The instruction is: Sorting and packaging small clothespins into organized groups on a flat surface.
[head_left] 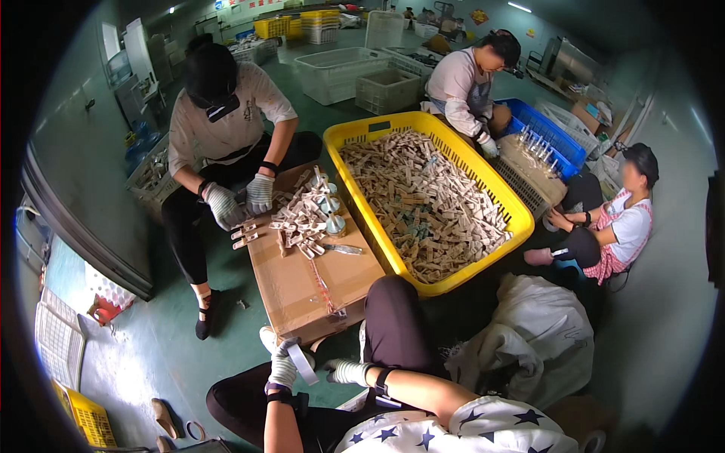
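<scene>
In a white-and-grey striped knit glove, my left hand [283, 368] is closed on a pale grey roll of tape [303, 364], seen nearly edge-on. My right hand [349, 371], gloved alike, is a short way to the right of the roll, apart from it. Its fingers look curled together; anything between them is too small to make out. Just beyond both hands is the near edge of a cardboard box [302, 283]. On the box top lie a heap of wooden clothes pegs [298, 219], several clear-and-metal pieces [334, 219] and a flat strip [343, 248].
A yellow crate [453, 279] full of pegs stands right of the box. A co-worker's gloved hands [240, 200] work at the box's left. Two more people sit beyond and right of the crate. A white sack [529, 332] slumps at my right; slippers [162, 417] lie lower left.
</scene>
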A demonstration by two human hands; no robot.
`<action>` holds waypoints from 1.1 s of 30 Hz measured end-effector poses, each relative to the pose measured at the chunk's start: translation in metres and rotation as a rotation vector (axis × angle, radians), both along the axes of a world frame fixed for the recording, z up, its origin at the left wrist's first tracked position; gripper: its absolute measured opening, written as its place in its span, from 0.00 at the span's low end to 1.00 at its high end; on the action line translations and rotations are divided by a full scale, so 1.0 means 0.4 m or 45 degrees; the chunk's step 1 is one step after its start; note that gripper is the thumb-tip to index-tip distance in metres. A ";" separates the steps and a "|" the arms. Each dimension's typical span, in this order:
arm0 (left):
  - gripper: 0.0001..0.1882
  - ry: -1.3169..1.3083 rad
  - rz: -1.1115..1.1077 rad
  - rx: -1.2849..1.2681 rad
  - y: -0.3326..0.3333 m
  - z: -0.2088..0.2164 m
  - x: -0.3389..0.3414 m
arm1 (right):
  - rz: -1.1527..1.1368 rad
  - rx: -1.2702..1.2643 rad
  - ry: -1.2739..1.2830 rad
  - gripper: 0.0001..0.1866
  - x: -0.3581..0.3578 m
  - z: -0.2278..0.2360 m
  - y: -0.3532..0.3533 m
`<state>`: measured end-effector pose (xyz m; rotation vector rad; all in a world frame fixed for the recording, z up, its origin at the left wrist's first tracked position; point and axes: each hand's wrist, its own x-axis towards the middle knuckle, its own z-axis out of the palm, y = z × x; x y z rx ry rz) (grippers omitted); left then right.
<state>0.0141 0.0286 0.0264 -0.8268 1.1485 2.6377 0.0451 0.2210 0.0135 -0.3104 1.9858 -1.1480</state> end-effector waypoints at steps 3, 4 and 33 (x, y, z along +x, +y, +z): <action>0.16 -0.049 -0.052 0.019 0.007 -0.018 -0.007 | -0.057 0.010 0.022 0.20 0.002 -0.007 0.016; 0.16 -0.070 -0.066 0.038 0.009 -0.020 -0.010 | -0.070 -0.004 -0.006 0.20 0.002 -0.010 0.018; 0.09 -0.144 -0.186 0.378 -0.029 0.035 0.004 | 0.094 0.022 0.010 0.27 -0.011 -0.176 0.007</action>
